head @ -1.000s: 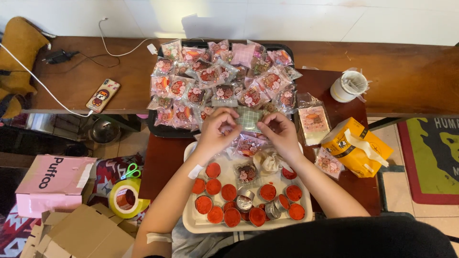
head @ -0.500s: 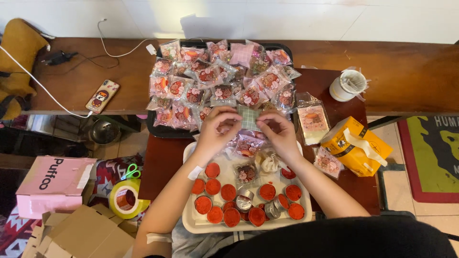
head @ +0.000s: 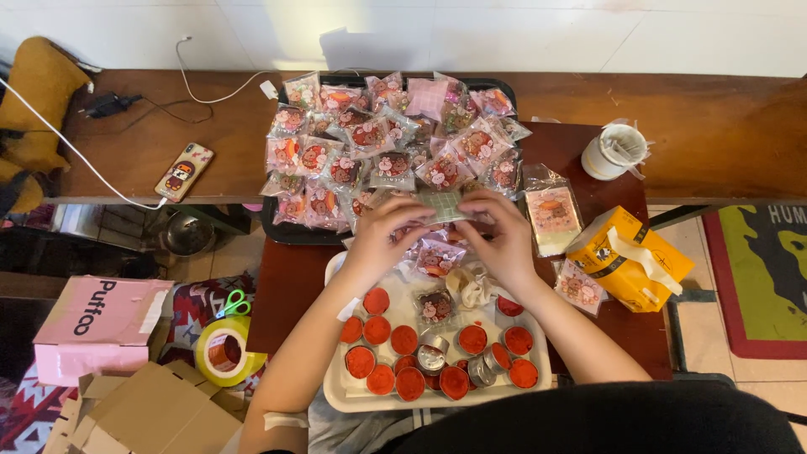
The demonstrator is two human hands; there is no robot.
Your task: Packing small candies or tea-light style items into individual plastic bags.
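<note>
Change since earlier frames: left hand point(head: 382, 235) and right hand point(head: 504, 235) stay raised together over the far edge of the cream tray point(head: 336, 387); the small pale packet point(head: 444, 204) remains pinched between them; nothing else has shifted.
Left hand: fingertips closed on the packet's left end.
Right hand: fingertips closed on the packet's right end.
Packet: held in the air, above the near rim of the black tray point(head: 277, 229), just in front of the wrapped sweets point(head: 378, 151).
Cream tray: near the body, carrying red-filled cups point(head: 403, 340), a few empty foil cups point(head: 430, 357) and one sealed packet point(head: 434, 307).
Right margin: yellow box point(head: 626, 261) and white cup point(head: 615, 151), apart from the hands.
Left margin: phone point(head: 183, 171) on the long worktop point(head: 723, 126).
Open room: bare wood right of the black tray; the small worktop point(head: 290, 286) shows a free strip left of the cream tray.
Floor: tape roll point(head: 225, 351), green scissors point(head: 231, 304), pink box point(head: 97, 324).
</note>
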